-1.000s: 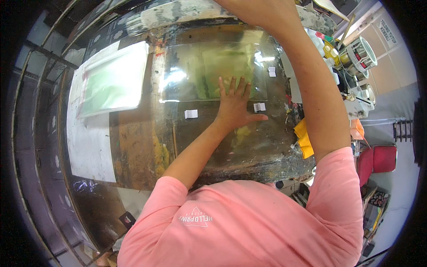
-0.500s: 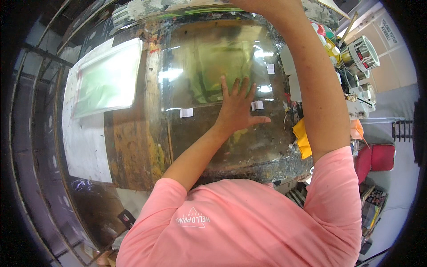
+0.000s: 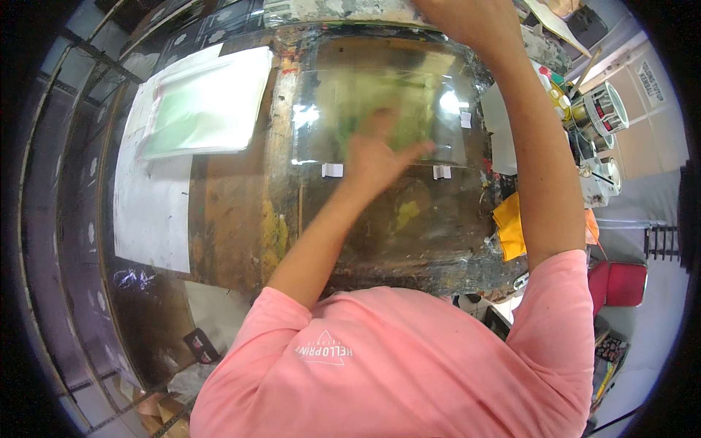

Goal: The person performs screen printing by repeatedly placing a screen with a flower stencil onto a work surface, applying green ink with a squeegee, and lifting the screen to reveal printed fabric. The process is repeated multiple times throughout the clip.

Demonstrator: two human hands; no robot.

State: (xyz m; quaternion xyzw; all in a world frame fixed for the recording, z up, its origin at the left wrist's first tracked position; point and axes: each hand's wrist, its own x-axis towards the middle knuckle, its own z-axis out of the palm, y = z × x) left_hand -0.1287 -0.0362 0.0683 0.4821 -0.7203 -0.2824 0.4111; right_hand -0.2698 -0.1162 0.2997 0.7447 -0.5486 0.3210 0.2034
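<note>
My left hand [image 3: 374, 155] is over a clear plastic sheet [image 3: 310, 142] on the paint-stained board. Its thumb stands out from the fingers, which are smeared by motion; it holds nothing I can see. Small white folded tabs [image 3: 332, 170] lie along the sheet's near edge and beside its right edge. My right arm reaches far forward, and my right hand [image 3: 475, 20] is at a paint-smeared bar [image 3: 350, 12] along the far edge. The upper edge of the picture cuts off its fingers, so its grip is hidden.
Left on the table lies a stack of clear plastic sheets [image 3: 208, 106] over white paper [image 3: 153, 226]. Beyond my right arm are cans [image 3: 602, 109] and bottles. A yellow cloth [image 3: 510, 228] lies at the table's right edge. A red chair [image 3: 624, 283] stands farther right.
My left hand, spread flat on the sheet before, has shifted slightly and is now blurred. The view has moved a little, so the table appears farther right. My right arm remains stretched forward.
</note>
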